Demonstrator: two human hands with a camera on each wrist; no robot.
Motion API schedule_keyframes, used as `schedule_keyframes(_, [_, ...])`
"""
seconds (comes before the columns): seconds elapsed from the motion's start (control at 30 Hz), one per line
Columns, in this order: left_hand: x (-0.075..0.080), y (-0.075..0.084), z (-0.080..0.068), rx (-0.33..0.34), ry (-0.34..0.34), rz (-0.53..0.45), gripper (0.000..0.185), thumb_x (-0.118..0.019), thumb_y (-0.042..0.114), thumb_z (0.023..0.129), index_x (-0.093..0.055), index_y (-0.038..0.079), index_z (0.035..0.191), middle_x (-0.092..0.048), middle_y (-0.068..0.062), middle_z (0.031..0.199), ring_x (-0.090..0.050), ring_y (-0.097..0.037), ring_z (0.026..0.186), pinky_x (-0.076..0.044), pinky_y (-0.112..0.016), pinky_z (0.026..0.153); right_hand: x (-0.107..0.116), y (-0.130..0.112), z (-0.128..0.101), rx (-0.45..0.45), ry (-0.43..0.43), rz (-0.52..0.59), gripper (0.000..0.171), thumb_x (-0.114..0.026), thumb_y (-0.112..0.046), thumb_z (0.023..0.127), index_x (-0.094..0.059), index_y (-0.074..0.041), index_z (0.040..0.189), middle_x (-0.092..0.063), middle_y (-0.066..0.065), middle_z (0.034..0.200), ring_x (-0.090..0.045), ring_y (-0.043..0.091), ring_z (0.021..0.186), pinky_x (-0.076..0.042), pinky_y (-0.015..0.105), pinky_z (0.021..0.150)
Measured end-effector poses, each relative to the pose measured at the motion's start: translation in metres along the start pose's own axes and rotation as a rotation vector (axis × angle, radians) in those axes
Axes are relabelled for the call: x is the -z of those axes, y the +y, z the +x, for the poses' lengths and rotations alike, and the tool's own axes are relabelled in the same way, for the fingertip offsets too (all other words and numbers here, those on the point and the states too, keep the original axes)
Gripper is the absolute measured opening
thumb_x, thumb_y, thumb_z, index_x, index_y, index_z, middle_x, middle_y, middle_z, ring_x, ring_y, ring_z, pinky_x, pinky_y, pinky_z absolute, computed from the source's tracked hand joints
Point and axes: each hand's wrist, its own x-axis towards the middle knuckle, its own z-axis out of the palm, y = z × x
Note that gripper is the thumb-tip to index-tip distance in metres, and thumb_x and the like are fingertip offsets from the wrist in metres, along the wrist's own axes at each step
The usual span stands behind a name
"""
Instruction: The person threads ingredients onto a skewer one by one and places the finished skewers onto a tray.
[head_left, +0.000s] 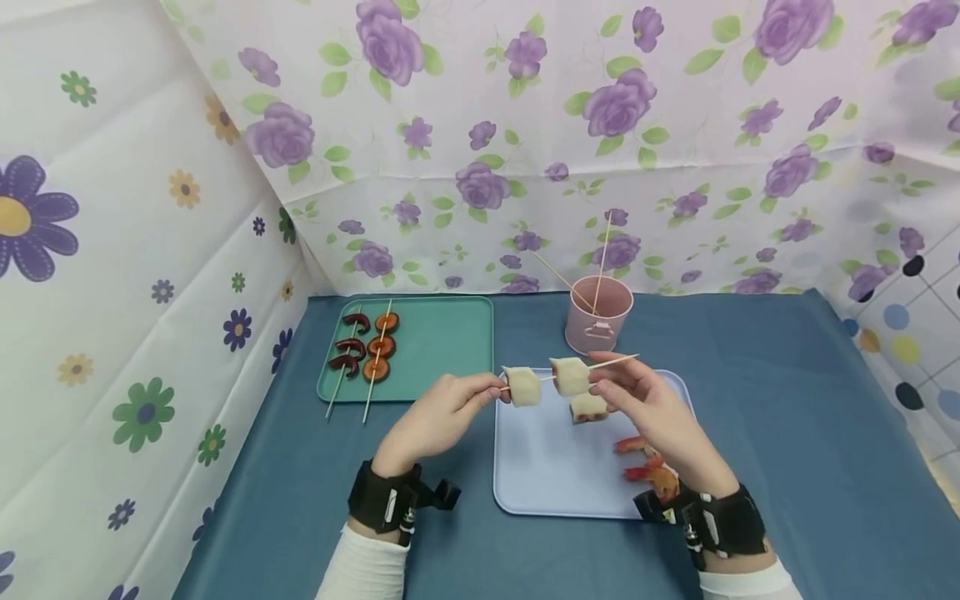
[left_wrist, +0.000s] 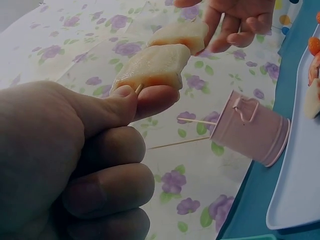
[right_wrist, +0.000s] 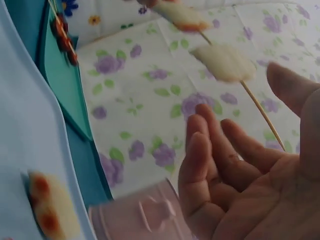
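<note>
Two pale cubes [head_left: 546, 382] already sit on the skewer [head_left: 611, 362] held above the lilac tray [head_left: 540, 467]. Its end is pinched by the left hand [head_left: 435, 417], while the right hand [head_left: 648, 400] hovers relaxed, holding nothing. One cube [head_left: 587, 407] and shrimp [head_left: 647, 467] remain unthreaded.

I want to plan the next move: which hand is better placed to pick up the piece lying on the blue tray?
Right. The right hand is open, just above the piece; the left hand pinches the skewer.
</note>
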Motion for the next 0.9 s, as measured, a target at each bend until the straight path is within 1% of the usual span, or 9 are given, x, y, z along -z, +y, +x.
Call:
schedule_keyframes(0.07, [0.002, -0.001, -0.001, 0.004, 0.004, -0.005, 0.026, -0.051, 0.018, 0.116, -0.075, 0.012, 0.123, -0.076, -0.003, 0.119, -0.072, -0.027, 0.114, -0.056, -0.047, 0.096, 0.006, 0.001, 0.000, 0.009, -0.004, -0.027, 0.046, -0.055, -0.037, 0.114, -0.052, -0.015, 0.155, -0.067, 0.013, 0.138, -0.066, 0.029, 0.121, -0.056, 0.035, 0.094])
schedule_keyframes(0.1, [0.002, -0.001, -0.001, 0.004, 0.007, -0.007, 0.026, -0.050, 0.018, 0.116, -0.075, 0.012, 0.123, -0.076, -0.003, 0.119, -0.072, -0.026, 0.114, -0.056, -0.047, 0.096, 0.009, 0.002, 0.000, 0.007, -0.001, -0.028, 0.047, -0.052, -0.038, 0.115, -0.051, -0.015, 0.156, -0.067, 0.014, 0.139, -0.066, 0.032, 0.121, -0.057, 0.037, 0.095])
schedule_keyframes(0.23, [0.004, -0.002, -0.002, 0.006, 0.018, -0.014, 0.026, -0.051, 0.017, 0.116, -0.075, 0.012, 0.124, -0.076, -0.003, 0.120, -0.072, -0.026, 0.115, -0.056, -0.048, 0.096, 0.015, 0.010, 0.002, -0.033, 0.035, -0.104, 0.053, -0.052, -0.042, 0.115, -0.049, -0.011, 0.157, -0.064, 0.019, 0.142, -0.068, 0.037, 0.122, -0.056, 0.053, 0.098])
schedule_keyframes(0.3, [0.005, -0.002, -0.003, 0.011, 0.022, -0.015, 0.026, -0.051, 0.017, 0.116, -0.075, 0.011, 0.124, -0.076, -0.004, 0.121, -0.072, -0.026, 0.115, -0.056, -0.048, 0.097, 0.014, 0.017, 0.004, -0.063, 0.049, -0.209, 0.054, -0.055, -0.042, 0.114, -0.051, -0.010, 0.157, -0.064, 0.019, 0.144, -0.065, 0.042, 0.125, -0.053, 0.061, 0.100])
schedule_keyframes(0.37, [0.006, -0.002, -0.003, 0.016, 0.023, -0.015, 0.026, -0.050, 0.017, 0.116, -0.075, 0.011, 0.124, -0.076, -0.004, 0.121, -0.072, -0.027, 0.116, -0.056, -0.049, 0.097, 0.010, 0.023, 0.007, -0.067, 0.059, -0.350, 0.050, -0.060, -0.037, 0.112, -0.057, -0.010, 0.154, -0.065, 0.018, 0.143, -0.066, 0.040, 0.125, -0.052, 0.062, 0.101])
schedule_keyframes(0.5, [0.007, -0.002, -0.004, 0.023, 0.028, -0.009, 0.027, -0.051, 0.018, 0.116, -0.075, 0.013, 0.124, -0.076, -0.003, 0.121, -0.072, -0.022, 0.116, -0.056, -0.047, 0.097, -0.005, 0.034, 0.013, 0.010, 0.041, -0.591, 0.039, -0.065, -0.020, 0.109, -0.065, -0.007, 0.145, -0.068, 0.018, 0.139, -0.067, 0.038, 0.121, -0.053, 0.061, 0.099])
schedule_keyframes(0.6, [0.007, -0.003, -0.004, 0.021, 0.031, -0.010, 0.027, -0.050, 0.019, 0.116, -0.075, 0.013, 0.123, -0.077, -0.002, 0.121, -0.071, -0.021, 0.116, -0.056, -0.047, 0.097, -0.017, 0.040, 0.016, 0.085, 0.021, -0.700, 0.036, -0.068, -0.010, 0.106, -0.068, -0.001, 0.141, -0.068, 0.020, 0.138, -0.065, 0.043, 0.123, -0.050, 0.062, 0.102])
schedule_keyframes(0.7, [0.007, -0.004, -0.004, 0.017, 0.034, -0.015, 0.026, -0.050, 0.018, 0.116, -0.075, 0.013, 0.123, -0.077, -0.003, 0.121, -0.072, -0.023, 0.116, -0.056, -0.047, 0.097, -0.025, 0.045, 0.018, 0.123, 0.026, -0.764, 0.035, -0.071, -0.006, 0.103, -0.070, 0.000, 0.137, -0.068, 0.021, 0.138, -0.059, 0.046, 0.132, -0.043, 0.063, 0.110])
schedule_keyframes(0.9, [0.008, -0.005, -0.004, 0.008, 0.036, -0.008, 0.026, -0.051, 0.018, 0.116, -0.075, 0.013, 0.123, -0.077, -0.002, 0.120, -0.072, -0.022, 0.116, -0.056, -0.046, 0.096, -0.032, 0.051, 0.018, 0.136, 0.064, -0.809, 0.035, -0.076, -0.002, 0.098, -0.073, -0.001, 0.133, -0.071, 0.019, 0.132, -0.062, 0.044, 0.128, -0.046, 0.060, 0.109])
